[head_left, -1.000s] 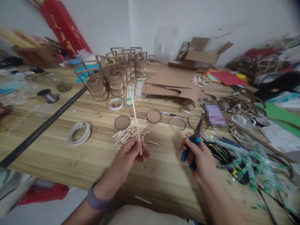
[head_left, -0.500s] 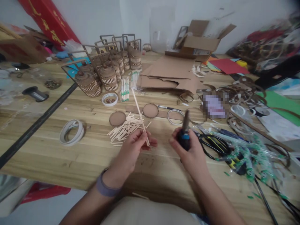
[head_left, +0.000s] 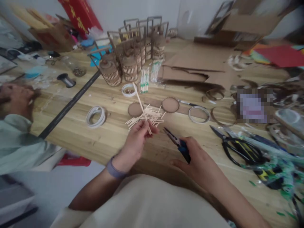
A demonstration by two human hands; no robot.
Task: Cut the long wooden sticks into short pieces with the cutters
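My left hand (head_left: 140, 134) pinches a thin pale wooden stick (head_left: 140, 103), which points up and away over the table. In my right hand (head_left: 196, 155) is a pair of pliers (head_left: 177, 141) with dark blue handles; their jaws point toward the left hand, apart from the stick. Beyond my left hand lies a heap of short cut sticks (head_left: 154, 115). Two round cardboard discs with notched rims, a nearer disc (head_left: 135, 109) and a second disc (head_left: 170, 104), rest beside the heap.
Several small stick-sided baskets with handles (head_left: 130, 68) stand at the back. White tape rolls (head_left: 95, 116) lie at left. Black-handled scissors (head_left: 242, 150) and green-white wrappers (head_left: 287, 180) are at right. Cardboard (head_left: 190, 65) lies behind. Another person's hands (head_left: 20, 96) are at far left.
The view has swung left, bringing another person into sight. The pliers have tipped from upright to pointing left toward the stick, with their jaws now visible. My left hand still holds the stick.
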